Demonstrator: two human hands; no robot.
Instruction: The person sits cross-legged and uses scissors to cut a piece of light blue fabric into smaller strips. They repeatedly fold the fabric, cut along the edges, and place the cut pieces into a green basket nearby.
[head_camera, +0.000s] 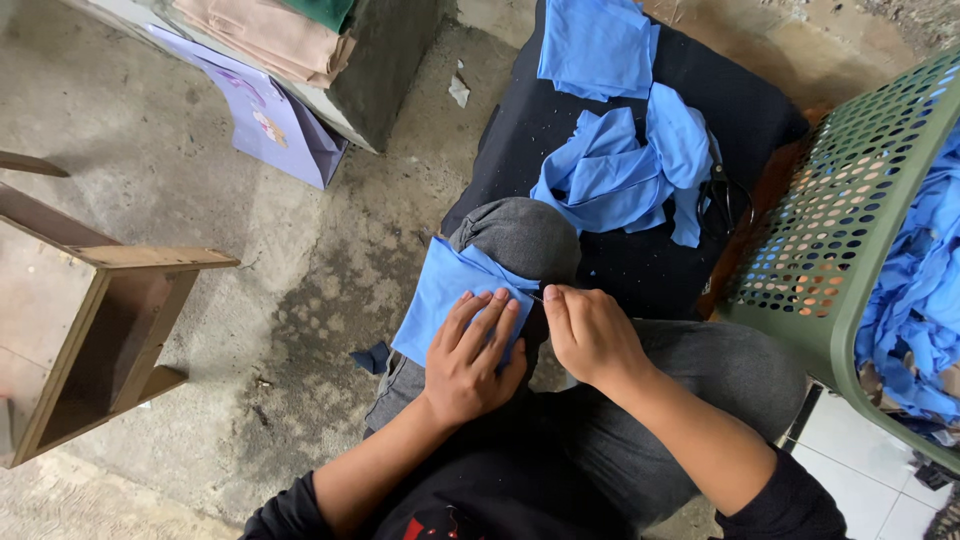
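Observation:
A blue piece of cloth lies over my left knee, which is in grey trousers. My left hand presses flat on the cloth with fingers spread. My right hand sits just to its right, thumb and fingers pinched together at the cloth's edge on something thin and dark like a needle; it is too small to tell. More blue cloth pieces lie bunched on a black cloth-covered surface beyond my knee.
A green perforated plastic basket holding blue cloth stands at the right. Black scissors lie beside the bunched cloth. A wooden frame stands at the left. Folded beige fabric and a purple bag are at the top left.

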